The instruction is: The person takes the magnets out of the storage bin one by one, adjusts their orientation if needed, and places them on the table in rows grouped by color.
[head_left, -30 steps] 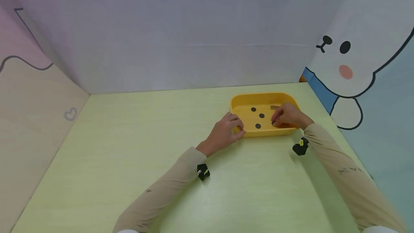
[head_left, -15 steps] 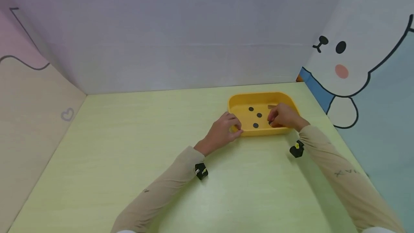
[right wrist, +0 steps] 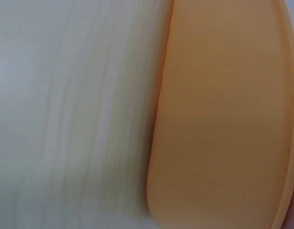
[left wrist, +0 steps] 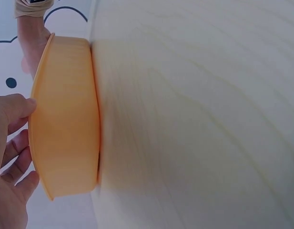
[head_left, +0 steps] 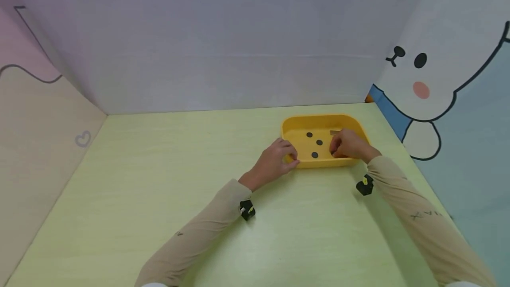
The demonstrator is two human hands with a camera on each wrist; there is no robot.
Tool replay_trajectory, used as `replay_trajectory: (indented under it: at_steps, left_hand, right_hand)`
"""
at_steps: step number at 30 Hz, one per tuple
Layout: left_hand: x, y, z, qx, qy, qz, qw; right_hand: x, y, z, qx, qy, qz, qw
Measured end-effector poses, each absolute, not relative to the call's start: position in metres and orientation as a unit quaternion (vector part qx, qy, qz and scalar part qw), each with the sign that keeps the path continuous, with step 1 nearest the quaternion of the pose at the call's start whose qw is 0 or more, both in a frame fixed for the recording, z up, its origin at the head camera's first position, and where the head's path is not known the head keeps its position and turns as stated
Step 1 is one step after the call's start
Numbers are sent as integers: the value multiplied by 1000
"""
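A yellow tray [head_left: 303, 119] stands toward the back right of the table. My left hand [head_left: 272, 163] grips its near left corner, thumb and fingers at the rim; in the left wrist view the thumb [left wrist: 24, 106] touches the rim of the tray wall [left wrist: 65, 119]. My right hand [head_left: 349, 144] reaches into the right part of the tray, fingertips pinching a small dark disc, now mostly hidden. Left of it, a dark disc [head_left: 309, 135], another disc [head_left: 319, 142] and a third disc [head_left: 314, 155] lie flat on the tray floor.
A small brown rectangular piece [head_left: 334, 132] lies in the tray behind the right hand. The pale green table [head_left: 179, 158] is bounded by a grey back wall [head_left: 239, 56] and a right panel [head_left: 470, 145] with a cartoon animal.
The view has shifted slightly. My right fingertips stay low in the tray, and the dark disc between them shows less than before. My left hand keeps its grip on the corner.
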State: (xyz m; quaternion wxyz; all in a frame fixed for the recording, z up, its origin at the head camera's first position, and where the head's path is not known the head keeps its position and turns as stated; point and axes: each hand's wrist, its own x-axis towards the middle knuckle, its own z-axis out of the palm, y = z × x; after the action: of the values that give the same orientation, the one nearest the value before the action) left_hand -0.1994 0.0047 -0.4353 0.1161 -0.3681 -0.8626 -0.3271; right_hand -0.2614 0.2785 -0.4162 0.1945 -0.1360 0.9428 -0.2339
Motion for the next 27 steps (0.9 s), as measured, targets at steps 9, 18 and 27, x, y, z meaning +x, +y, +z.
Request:
replay_trajectory:
  at_steps: [9,18,27]
  left_hand:
    - [-200,1,-436,-368,-862,-327,125]
    - [-202,1,-439,-367,-860,-333,118]
    - [-198,4,-438,-374,-859,-331,113]
  right_hand:
    - [-259,273,-412,-130,943,-237,192]
    - [-259,275,-414,-148,943,-232,187]
    - [-255,280,-417,-167,936,-256,173]
